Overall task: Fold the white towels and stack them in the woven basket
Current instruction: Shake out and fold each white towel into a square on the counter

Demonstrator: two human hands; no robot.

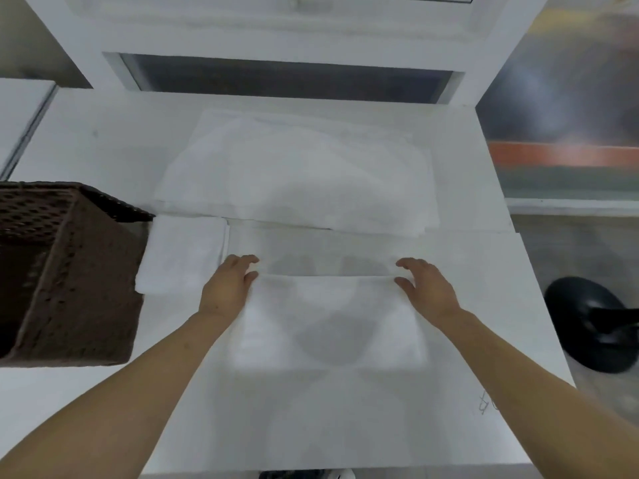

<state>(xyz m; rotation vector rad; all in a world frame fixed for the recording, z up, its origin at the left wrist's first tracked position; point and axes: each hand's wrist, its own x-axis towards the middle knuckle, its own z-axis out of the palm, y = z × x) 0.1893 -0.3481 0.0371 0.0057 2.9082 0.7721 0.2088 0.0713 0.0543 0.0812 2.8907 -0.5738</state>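
Observation:
A white towel [328, 323] lies folded flat on the white table [345, 426] in front of me. My left hand [230, 285] rests at its far left corner with relaxed fingers, thumb on the fold edge. At the far right corner sits my right hand [423, 288], fingers spread and thumb against the edge. A small folded white towel [183, 254] lies beside the dark brown woven basket [69, 271] at the left. A pile of unfolded white towels [294, 174] is spread further back.
A dark recess [287, 77] runs along the back under a white frame. Off the table's right edge, a black chair base [594, 323] stands on the grey floor. The basket takes up the table's left side.

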